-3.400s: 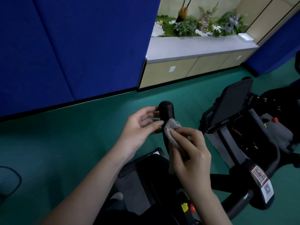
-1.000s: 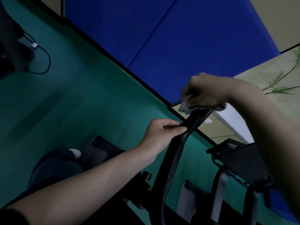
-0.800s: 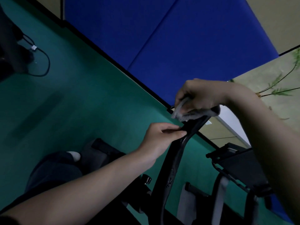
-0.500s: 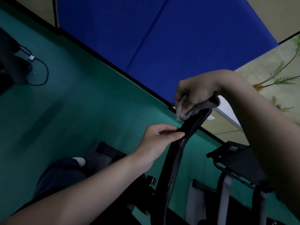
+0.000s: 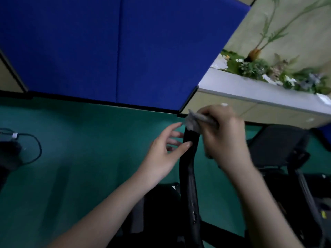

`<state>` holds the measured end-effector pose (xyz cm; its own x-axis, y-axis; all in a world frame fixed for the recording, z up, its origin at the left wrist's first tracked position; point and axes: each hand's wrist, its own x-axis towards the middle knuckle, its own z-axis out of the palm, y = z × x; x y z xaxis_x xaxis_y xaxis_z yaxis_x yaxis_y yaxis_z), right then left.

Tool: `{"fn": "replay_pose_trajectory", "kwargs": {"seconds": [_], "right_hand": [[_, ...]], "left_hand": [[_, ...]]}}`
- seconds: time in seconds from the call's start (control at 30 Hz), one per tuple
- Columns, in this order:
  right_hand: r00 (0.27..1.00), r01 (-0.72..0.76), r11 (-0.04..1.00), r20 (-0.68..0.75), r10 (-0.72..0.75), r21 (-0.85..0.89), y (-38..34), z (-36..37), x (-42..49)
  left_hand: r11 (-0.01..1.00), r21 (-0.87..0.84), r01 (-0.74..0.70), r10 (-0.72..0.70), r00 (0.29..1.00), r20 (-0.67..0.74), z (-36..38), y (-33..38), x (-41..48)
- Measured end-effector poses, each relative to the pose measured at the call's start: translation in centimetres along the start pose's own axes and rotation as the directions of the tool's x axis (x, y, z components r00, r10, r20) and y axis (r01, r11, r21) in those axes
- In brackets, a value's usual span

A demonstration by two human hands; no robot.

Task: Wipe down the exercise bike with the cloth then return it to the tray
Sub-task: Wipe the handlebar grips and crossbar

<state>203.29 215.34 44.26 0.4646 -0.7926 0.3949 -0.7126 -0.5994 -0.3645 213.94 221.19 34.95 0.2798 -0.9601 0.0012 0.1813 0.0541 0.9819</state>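
Note:
The exercise bike's black handlebar [image 5: 188, 169] rises through the middle of the head view. My right hand [image 5: 222, 133] grips a grey cloth [image 5: 194, 122] bunched over the bar's top end. My left hand [image 5: 165, 154] is at the bar just below the cloth, thumb on its near side and fingers reaching around the far side, fairly straight. The bike's dark console panel [image 5: 275, 145] and frame [image 5: 304, 203] lie to the right. No tray is in view.
Blue padded wall panels [image 5: 125, 47] stand behind over a green floor [image 5: 80, 140]. A beige cabinet [image 5: 250, 111] with a grey top and artificial plants [image 5: 259, 68] is at the right. A black cable [image 5: 34, 149] loops on the floor at the left.
The view has swung level and to the right. My right hand with the cloth stays on the bar's top end; my left hand's pinch has loosened, fingers spread around the bar.

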Motion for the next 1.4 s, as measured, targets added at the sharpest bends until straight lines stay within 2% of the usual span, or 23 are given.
{"fn": "replay_pose_trajectory", "kwargs": {"seconds": [0.17, 0.3, 0.4, 0.47, 0.53, 0.7, 0.93, 1.0, 1.03, 1.07, 1.1, 1.17, 1.2, 1.3, 1.4], "right_hand": [[0.932, -0.137, 0.981, -0.318, 0.176, 0.139, -0.8, 3.1, -5.4], [0.836, -0.187, 0.964, -0.486, 0.256, 0.187, -1.7, 4.0, -3.6], [0.818, -0.303, 0.914, -0.419, 0.395, 0.270, -1.8, 4.5, -1.8], [0.775, -0.413, 0.816, -0.314, 0.548, 0.404, -1.4, 4.9, -1.6], [0.743, -0.469, 0.734, -0.230, 0.629, 0.491, -0.9, 5.0, -1.9], [0.746, -0.501, 0.699, -0.155, 0.648, 0.510, -0.9, 5.0, -2.7], [0.691, -0.612, 0.645, -0.085, 0.717, 0.458, -1.4, 5.5, -7.0], [0.684, -0.630, 0.650, -0.093, 0.723, 0.424, -1.7, 5.4, -7.8], [0.680, -0.641, 0.656, -0.101, 0.726, 0.398, -1.9, 5.3, -8.2], [0.674, -0.656, 0.660, -0.109, 0.731, 0.367, -2.1, 5.3, -8.6], [0.663, -0.672, 0.659, -0.120, 0.739, 0.338, -2.3, 5.3, -9.0], [0.634, -0.699, 0.649, -0.160, 0.757, 0.301, -2.5, 5.2, -9.4], [0.617, -0.704, 0.643, -0.188, 0.764, 0.302, -2.6, 5.3, -9.4], [0.594, -0.693, 0.645, -0.254, 0.764, 0.322, -2.9, 5.5, -8.8], [0.645, -0.676, 0.688, -0.240, 0.726, 0.265, -3.5, 5.5, -8.6]], "left_hand": [[0.989, 0.113, -0.091, 0.085, 0.994, 0.063, -0.6, 0.1, 1.0], [0.987, 0.128, -0.097, 0.084, 0.991, 0.105, -1.1, 0.1, 1.4], [0.986, 0.144, -0.085, 0.068, 0.991, 0.113, -1.3, 0.1, 1.3], [0.984, 0.153, -0.092, 0.071, 0.988, 0.134, -1.6, 0.0, 1.4], [0.984, 0.155, -0.091, 0.067, 0.986, 0.153, -1.9, 0.0, 1.7], [0.987, 0.140, -0.083, 0.051, 0.975, 0.217, -2.3, 0.1, 2.3], [0.971, 0.211, -0.115, 0.048, 0.953, 0.298, -3.0, 0.5, 2.6], [0.914, 0.324, -0.247, 0.139, 0.937, 0.321, -3.4, 1.0, 2.8], [0.835, 0.400, -0.379, 0.236, 0.902, 0.361, -3.6, 1.3, 3.1], [0.706, 0.468, -0.531, 0.343, 0.835, 0.429, -3.9, 1.6, 3.5], [0.544, 0.504, -0.671, 0.433, 0.739, 0.516, -4.2, 1.8, 4.0], [0.265, 0.467, -0.844, 0.495, 0.534, 0.685, -4.4, 2.4, 5.0], [0.187, 0.425, -0.886, 0.477, 0.460, 0.749, -4.4, 2.5, 5.4], [0.097, 0.323, -0.941, 0.379, 0.335, 0.863, -4.0, 2.9, 6.2], [0.083, 0.277, -0.957, 0.322, 0.289, 0.902, -3.2, 3.0, 6.6]]}}
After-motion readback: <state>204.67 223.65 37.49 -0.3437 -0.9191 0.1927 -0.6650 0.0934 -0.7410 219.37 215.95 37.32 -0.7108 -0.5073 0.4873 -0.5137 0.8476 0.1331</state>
